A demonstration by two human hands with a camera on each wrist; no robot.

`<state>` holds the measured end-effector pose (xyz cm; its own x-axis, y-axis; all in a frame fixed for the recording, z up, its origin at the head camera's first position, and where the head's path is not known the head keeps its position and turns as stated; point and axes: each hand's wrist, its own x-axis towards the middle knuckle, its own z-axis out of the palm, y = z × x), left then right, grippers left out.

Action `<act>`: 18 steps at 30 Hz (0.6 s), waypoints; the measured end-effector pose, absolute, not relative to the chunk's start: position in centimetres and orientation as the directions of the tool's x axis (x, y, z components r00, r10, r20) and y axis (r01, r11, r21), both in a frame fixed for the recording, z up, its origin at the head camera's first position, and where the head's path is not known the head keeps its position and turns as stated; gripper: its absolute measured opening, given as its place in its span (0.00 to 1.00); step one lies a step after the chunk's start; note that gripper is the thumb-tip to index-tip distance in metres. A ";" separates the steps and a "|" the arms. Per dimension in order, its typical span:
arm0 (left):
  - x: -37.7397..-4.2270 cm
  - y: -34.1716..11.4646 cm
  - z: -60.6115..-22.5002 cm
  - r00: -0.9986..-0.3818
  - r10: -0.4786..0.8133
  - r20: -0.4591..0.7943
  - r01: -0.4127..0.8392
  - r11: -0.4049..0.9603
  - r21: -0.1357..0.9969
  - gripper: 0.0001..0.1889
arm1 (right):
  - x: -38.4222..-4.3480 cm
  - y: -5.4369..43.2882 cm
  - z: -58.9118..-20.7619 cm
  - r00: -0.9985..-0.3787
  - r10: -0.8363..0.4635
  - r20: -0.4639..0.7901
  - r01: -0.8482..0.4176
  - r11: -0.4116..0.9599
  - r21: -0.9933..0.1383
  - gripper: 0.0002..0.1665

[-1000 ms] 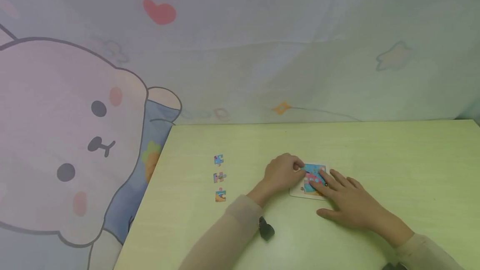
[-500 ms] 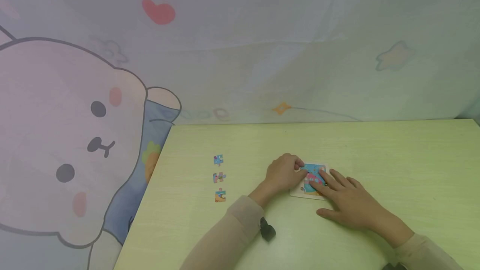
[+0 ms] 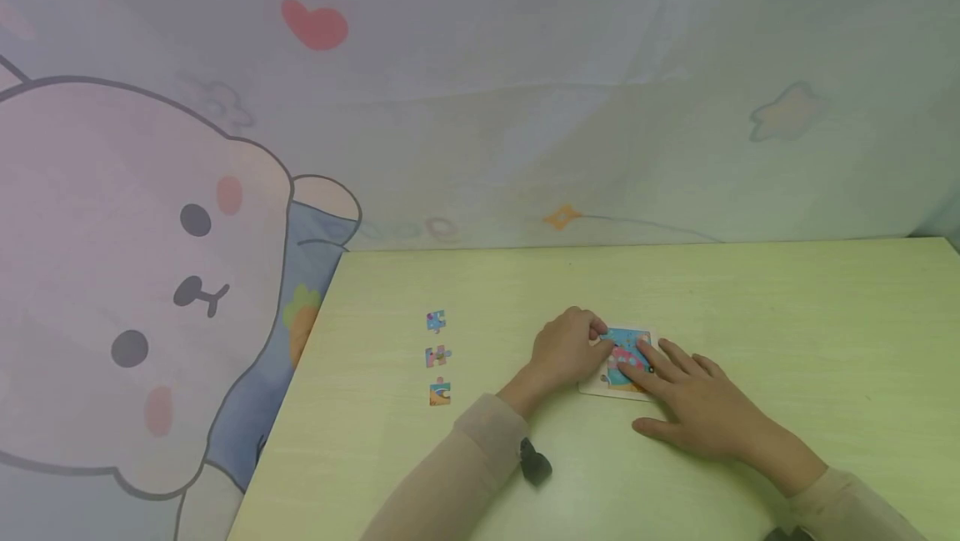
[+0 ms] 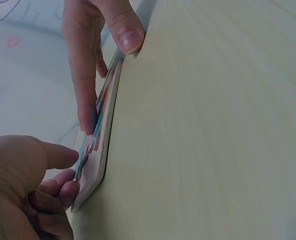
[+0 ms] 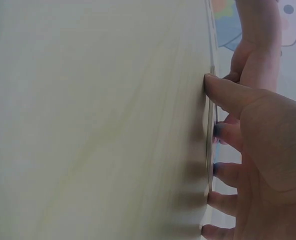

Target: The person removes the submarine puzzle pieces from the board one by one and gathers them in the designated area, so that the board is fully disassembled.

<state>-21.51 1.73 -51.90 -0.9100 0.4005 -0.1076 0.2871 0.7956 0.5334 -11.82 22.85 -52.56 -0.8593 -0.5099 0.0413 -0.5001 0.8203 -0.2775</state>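
A small jigsaw puzzle with a blue and pink picture (image 3: 630, 338) lies in a pale tray (image 3: 596, 388) on the table, its lower left part bare. My left hand (image 3: 566, 347) is at the upper left corner, fingers curled, thumb and index finger pinching a blue puzzle piece that they mostly hide. In the left wrist view, that thumb meets the tray's near end. My right hand (image 3: 705, 403) lies spread from the right, index and middle fingertips resting on the picture. Its thumb touches the table below the tray.
Three loose puzzle pieces stand in a column to the left: a blue one (image 3: 437, 321), a pink one (image 3: 438, 356) and an orange and blue one (image 3: 440, 393). The pale yellow-green table (image 3: 825, 316) ends at a printed cloth backdrop (image 3: 480, 107).
Both hands stay almost where they were, with the puzzle and loose pieces in place. The whole view has shifted very slightly.
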 end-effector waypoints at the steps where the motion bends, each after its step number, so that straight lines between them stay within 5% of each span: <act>1: -21.5 1.7 -51.9 -0.910 0.402 -0.103 0.292 0.796 0.530 0.12 | -11.8 22.9 -52.6 -0.859 -0.510 0.042 -0.500 0.820 -0.277 0.45; 18: -21.4 2.1 -51.9 -0.909 0.414 -0.046 0.313 0.753 0.579 0.11 | -11.8 23.0 -52.9 -0.859 -0.509 0.051 -0.501 0.816 -0.288 0.45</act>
